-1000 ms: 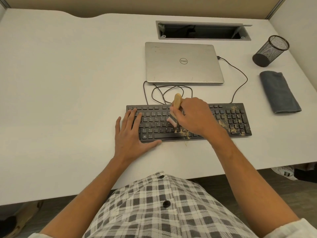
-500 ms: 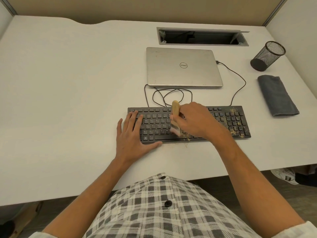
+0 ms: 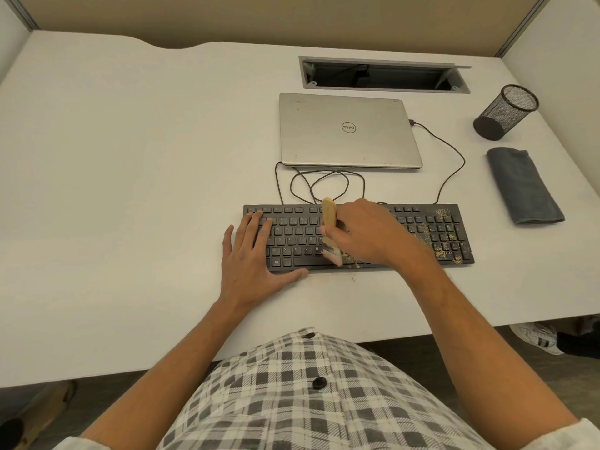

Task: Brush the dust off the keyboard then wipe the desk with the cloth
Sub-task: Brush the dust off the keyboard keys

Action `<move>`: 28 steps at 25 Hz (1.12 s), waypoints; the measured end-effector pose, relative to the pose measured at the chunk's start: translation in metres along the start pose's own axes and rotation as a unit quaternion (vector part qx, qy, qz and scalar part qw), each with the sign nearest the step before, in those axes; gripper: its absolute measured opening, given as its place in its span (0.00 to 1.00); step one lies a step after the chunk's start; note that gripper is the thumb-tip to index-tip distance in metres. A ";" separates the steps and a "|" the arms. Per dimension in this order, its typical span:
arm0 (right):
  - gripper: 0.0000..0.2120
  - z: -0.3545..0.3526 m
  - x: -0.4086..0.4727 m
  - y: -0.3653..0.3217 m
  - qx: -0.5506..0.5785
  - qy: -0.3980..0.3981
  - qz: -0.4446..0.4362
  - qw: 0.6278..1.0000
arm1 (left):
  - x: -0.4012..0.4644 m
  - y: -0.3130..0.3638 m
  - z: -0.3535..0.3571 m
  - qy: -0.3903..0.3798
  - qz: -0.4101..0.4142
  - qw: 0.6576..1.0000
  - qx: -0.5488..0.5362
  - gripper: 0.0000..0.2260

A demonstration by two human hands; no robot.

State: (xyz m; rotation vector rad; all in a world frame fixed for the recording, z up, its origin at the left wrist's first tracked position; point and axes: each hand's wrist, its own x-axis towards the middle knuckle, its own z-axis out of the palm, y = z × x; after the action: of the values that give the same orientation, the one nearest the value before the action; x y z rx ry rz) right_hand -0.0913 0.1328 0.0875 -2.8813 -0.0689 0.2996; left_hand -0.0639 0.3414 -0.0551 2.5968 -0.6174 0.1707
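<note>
Black and flat, the keyboard lies across the white counter in front of us, its long edge parallel to the counter's near edge. We see tan dust scattered thickly over its right-hand number keys, with a smaller patch along the front edge near the middle and a few specks spilled onto the counter just below. Our right hand has its fingers clamped on a small brush with a pale wooden handle; the handle tip points away from us, and the light bristles, somewhat blurred, press on the bottom key rows near the space bar. Our left hand holds nothing: its fingers lie spread and flat on the keyboard's left keys, the thumb stretched along the front edge. The grey cloth lies folded into a long strip on the counter, well apart to the right of the keyboard, just in front of a black mesh cup. A closed silver laptop sits behind the keyboard, with a dark cable looping between them.
</note>
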 end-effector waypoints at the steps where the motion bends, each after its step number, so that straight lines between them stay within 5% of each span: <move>1: 0.18 0.001 -0.001 -0.003 0.012 0.024 -0.007 1.000 | 0.000 0.000 0.000 0.001 0.001 1.000 -0.002 0.52; 5: 0.18 0.014 -0.006 -0.008 0.029 0.033 -0.016 0.999 | 0.000 0.000 0.001 0.010 0.002 1.000 -0.005 0.51; 11: 0.17 0.003 -0.014 0.037 -0.065 0.043 0.115 0.990 | 0.000 0.000 0.000 0.008 0.004 1.000 0.000 0.51; 15: 0.15 0.007 -0.017 0.032 0.100 0.115 0.097 0.984 | 0.001 0.000 0.000 0.010 0.001 1.000 -0.001 0.51; 21: 0.18 0.010 -0.015 0.029 -0.025 0.071 0.108 0.991 | 0.000 0.001 -0.001 0.008 0.000 1.000 0.000 0.51; 24: 0.18 0.008 -0.012 0.028 0.006 0.086 0.096 0.992 | 0.001 0.001 -0.001 0.004 -0.001 1.000 -0.001 0.51; 28: 0.19 0.006 -0.010 0.023 0.009 0.008 0.048 0.999 | 0.000 0.001 -0.002 0.008 -0.003 1.000 -0.003 0.51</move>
State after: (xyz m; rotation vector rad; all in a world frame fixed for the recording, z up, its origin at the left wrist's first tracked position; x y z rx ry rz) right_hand -0.1021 0.1109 0.0786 -2.8743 0.0764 0.2927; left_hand -0.0643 0.3412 -0.0532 2.5886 -0.6045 0.1878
